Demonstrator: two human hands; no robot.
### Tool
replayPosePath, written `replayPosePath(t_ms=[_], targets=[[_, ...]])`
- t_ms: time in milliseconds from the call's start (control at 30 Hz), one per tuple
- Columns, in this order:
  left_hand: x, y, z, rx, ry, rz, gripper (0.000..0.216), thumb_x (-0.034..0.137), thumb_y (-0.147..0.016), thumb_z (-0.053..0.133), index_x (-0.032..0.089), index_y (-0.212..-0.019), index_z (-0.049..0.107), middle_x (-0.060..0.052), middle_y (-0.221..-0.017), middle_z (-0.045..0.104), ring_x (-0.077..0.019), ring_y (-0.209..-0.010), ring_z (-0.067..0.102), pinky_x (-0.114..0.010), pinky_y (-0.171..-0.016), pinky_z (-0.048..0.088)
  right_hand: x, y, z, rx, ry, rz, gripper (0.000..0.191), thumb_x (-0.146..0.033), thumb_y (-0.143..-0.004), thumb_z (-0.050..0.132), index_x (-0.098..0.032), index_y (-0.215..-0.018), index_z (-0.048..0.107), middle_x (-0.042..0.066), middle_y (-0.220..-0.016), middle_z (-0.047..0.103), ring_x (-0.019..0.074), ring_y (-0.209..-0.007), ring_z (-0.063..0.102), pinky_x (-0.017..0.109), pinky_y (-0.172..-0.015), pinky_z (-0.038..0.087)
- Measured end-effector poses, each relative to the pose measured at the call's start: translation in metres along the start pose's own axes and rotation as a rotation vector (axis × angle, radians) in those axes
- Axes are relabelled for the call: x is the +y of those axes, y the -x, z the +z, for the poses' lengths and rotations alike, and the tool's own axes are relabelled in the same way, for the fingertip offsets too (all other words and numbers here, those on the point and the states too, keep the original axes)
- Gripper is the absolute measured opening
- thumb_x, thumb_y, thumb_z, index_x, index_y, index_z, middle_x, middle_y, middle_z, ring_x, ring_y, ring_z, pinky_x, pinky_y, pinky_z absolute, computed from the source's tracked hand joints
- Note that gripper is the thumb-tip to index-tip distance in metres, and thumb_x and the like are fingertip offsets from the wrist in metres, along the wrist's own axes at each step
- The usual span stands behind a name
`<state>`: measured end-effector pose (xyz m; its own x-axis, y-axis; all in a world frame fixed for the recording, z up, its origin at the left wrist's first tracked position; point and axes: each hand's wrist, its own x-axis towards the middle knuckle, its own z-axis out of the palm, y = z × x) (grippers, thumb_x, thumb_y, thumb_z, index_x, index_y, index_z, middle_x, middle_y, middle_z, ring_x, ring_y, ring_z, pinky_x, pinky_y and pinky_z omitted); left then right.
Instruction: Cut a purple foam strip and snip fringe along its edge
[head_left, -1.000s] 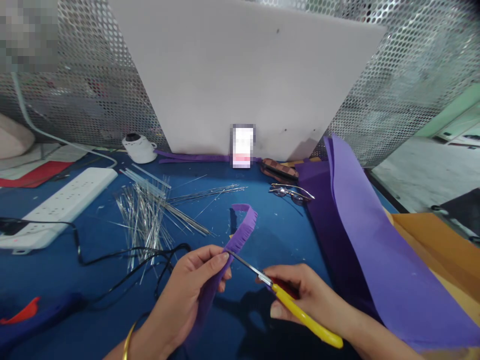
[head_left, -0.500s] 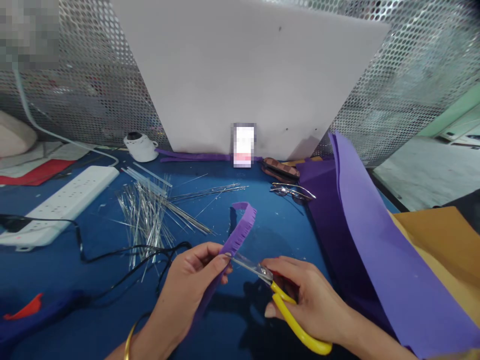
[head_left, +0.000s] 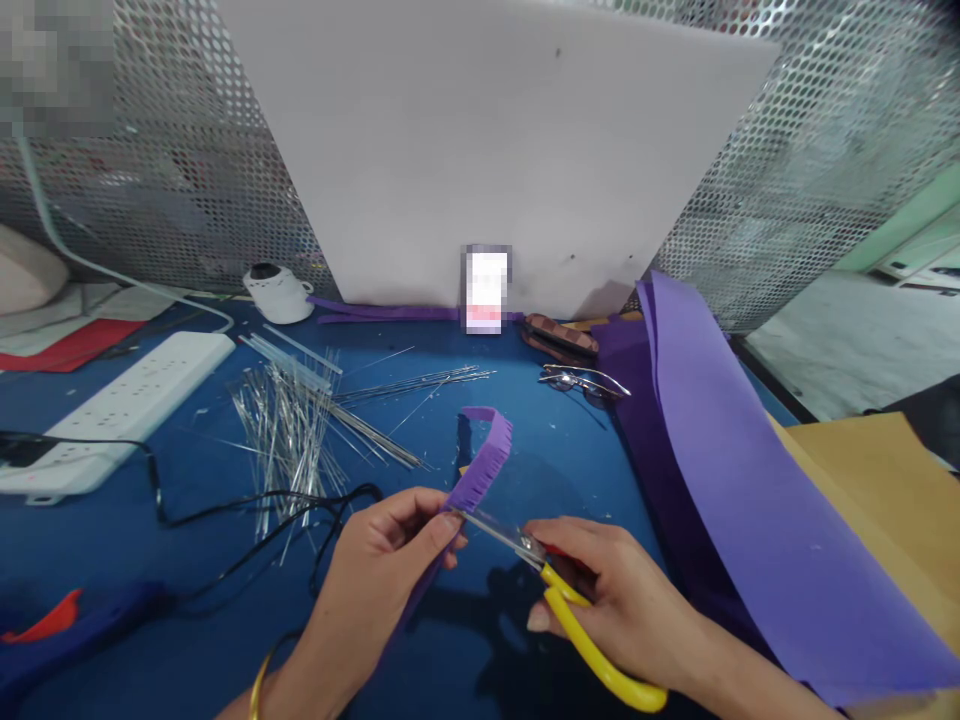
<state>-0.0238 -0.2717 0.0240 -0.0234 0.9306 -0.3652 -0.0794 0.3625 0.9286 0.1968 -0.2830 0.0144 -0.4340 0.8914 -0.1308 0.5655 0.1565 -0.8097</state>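
Note:
Between the thumb and fingers of my left hand (head_left: 397, 560) is a purple foam-like strip (head_left: 487, 462). A row of short slits runs along the strip's right edge, and its far end curls over to the left. My right hand (head_left: 615, 595) grips a pair of scissors with yellow handles (head_left: 592, 645). The blade tips meet the strip's edge right beside my left thumb. Part of the strip trails below my left hand toward me. A red bit of the scissors shows near my right index finger.
Thin metal wires (head_left: 289, 430) lie in a pile at left, near a white power strip (head_left: 127, 405) and black cable. A blue glue gun (head_left: 97, 625) lies lower left. Eyeglasses (head_left: 581, 382) and a patterned pouch (head_left: 559, 338) sit behind. Large purple sheets (head_left: 720, 450) stand at right.
My hands and the scissors stay almost in place at the strip's edge. The purple sheet at right leans slightly further left. The view has shifted a little.

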Motion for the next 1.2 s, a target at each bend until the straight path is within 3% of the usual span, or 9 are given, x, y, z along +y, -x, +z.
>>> replayPosePath(t_ms=[967, 1100, 1200], targets=[[-0.0057, -0.0002, -0.0039, -0.023, 0.057, -0.01, 0.018, 0.037, -0.073, 0.076, 0.019, -0.076, 0.075, 0.0, -0.062, 0.072, -0.0111, -0.059, 0.061, -0.018, -0.059, 0.048, 0.0008, -0.0007, -0.001, 0.014, 0.025, -0.027, 0.025, -0.04, -0.079, 0.075, -0.021, -0.093, 0.068, -0.003, -0.07, 0.053, 0.0131, -0.06, 0.045, 0.024, -0.055, 0.031], [-0.0046, 0.0, -0.0034, -0.033, 0.061, -0.009, 0.019, 0.038, -0.073, 0.076, 0.019, -0.074, 0.074, 0.001, -0.06, 0.071, -0.0105, -0.057, 0.059, -0.018, -0.058, 0.047, -0.0002, -0.0024, -0.001, -0.009, -0.032, -0.023, 0.024, -0.038, -0.077, 0.077, -0.019, -0.079, 0.062, -0.005, -0.065, 0.045, 0.0117, -0.06, 0.039, 0.023, -0.055, 0.028], [-0.0047, -0.0001, -0.0036, -0.06, 0.083, -0.021, 0.02, 0.039, -0.074, 0.076, 0.019, -0.07, 0.072, 0.002, -0.058, 0.068, -0.0096, -0.055, 0.057, -0.017, -0.057, 0.046, -0.0018, -0.0031, -0.0007, -0.073, -0.165, 0.022, 0.036, -0.039, -0.076, 0.077, -0.018, -0.066, 0.05, -0.007, -0.061, 0.035, 0.0101, -0.058, 0.03, 0.023, -0.052, 0.024]])
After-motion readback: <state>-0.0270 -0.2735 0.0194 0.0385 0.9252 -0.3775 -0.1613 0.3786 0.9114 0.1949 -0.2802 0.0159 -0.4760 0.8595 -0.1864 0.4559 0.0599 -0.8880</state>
